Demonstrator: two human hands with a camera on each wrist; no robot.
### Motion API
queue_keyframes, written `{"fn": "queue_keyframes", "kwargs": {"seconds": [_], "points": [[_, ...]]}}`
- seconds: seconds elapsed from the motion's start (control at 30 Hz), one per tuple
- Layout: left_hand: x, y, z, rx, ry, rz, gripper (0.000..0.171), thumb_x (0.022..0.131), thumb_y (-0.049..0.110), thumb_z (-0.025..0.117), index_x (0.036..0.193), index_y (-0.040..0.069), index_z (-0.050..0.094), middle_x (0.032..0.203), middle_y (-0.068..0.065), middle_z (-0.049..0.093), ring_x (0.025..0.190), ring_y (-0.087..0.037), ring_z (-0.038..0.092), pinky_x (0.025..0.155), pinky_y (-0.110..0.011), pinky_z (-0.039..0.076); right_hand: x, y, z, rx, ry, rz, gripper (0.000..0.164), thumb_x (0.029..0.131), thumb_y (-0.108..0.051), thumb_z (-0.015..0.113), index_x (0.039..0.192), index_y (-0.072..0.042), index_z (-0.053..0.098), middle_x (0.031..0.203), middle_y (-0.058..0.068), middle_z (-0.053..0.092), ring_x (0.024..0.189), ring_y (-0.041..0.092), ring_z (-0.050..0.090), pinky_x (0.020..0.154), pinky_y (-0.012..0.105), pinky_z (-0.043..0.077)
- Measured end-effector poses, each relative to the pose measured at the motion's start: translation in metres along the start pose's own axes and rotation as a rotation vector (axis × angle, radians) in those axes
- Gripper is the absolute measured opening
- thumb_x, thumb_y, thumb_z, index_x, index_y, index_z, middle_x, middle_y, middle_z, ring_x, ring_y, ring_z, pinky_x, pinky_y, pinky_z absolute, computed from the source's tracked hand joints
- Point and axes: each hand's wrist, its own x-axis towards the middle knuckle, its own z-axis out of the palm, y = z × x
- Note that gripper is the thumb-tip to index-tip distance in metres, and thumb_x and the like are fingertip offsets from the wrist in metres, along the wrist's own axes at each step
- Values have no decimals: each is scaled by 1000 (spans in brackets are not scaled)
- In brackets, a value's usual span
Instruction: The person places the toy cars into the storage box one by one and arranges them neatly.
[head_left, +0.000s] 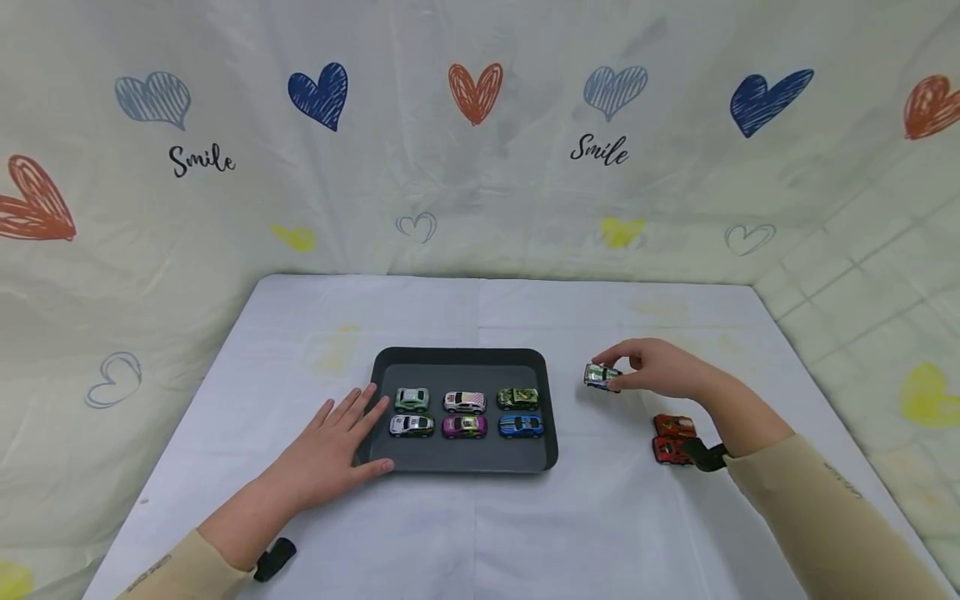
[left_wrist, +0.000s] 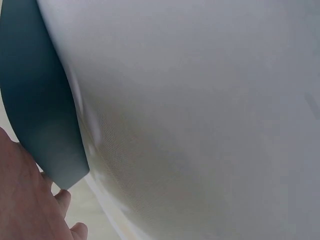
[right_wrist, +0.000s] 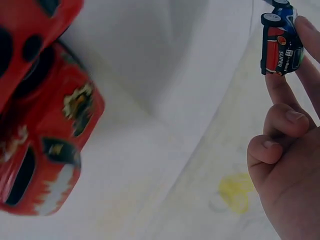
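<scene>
Between the thumb and fingers of my right hand [head_left: 660,367] a small toy car [head_left: 600,377] is pinched, to the right of the dark grey tray [head_left: 465,458]. In the right wrist view the same toy car [right_wrist: 282,45] shows red, black and blue sides at the fingertips, with two other fingers curled in. My left hand [head_left: 341,446] lies with fingers spread at the tray's left rim. In the tray stand two rows of three toy cars; the front row has a white car [head_left: 411,426], a purple car [head_left: 464,427] and a blue car [head_left: 521,426].
Two red toy cars, a rear car [head_left: 674,426] and a front car [head_left: 670,451], stand close together by my right wrist. The table wears a white cloth [head_left: 480,533]. Behind it hangs a pale sheet [head_left: 525,192] printed with hearts.
</scene>
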Motion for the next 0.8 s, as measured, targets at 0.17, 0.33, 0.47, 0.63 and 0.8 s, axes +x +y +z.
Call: {"fn": "queue_keyframes", "kwargs": {"seconds": [0.17,0.33,0.47,0.63,0.8], "points": [[0,-2,0,6,3,6,94,88,70,56,159,18,24,166,-8,13,151,-33,14,119,-58,12,11,-18,4,2,11,-39,38,88,-29,77,125,-23,69,119,-2,67,82,21,45,65,33,42],[0,-4,2,2,21,19,94,88,71,55,159,18,24,166,-8,14,151,-34,15,119,-58,13,21,-35,9,-6,13,-76,38,89,-29,76,126,-22,68,117,-3,67,81,21,45,65,34,42],[0,-4,3,-9,28,21,94,88,71,55,159,17,25,166,-9,15,150,-34,15,119,-58,13,31,-49,14,-9,-4,-96,38,90,-29,75,127,-22,67,120,-3,65,89,21,47,75,37,44],[0,-4,3,-10,18,14,94,88,71,55,159,18,24,166,-7,12,151,-33,13,119,-57,11,43,-71,20,2,-24,-114,38,91,-28,74,128,-24,66,124,-4,64,106,27,54,92,45,47],[-1,-3,3,-16,12,8,94,89,70,55,160,18,23,166,-7,11,151,-32,12,120,-57,10,57,-92,25,3,-41,-145,37,92,-27,73,128,-25,66,123,-6,64,107,27,55,90,42,47]]}}
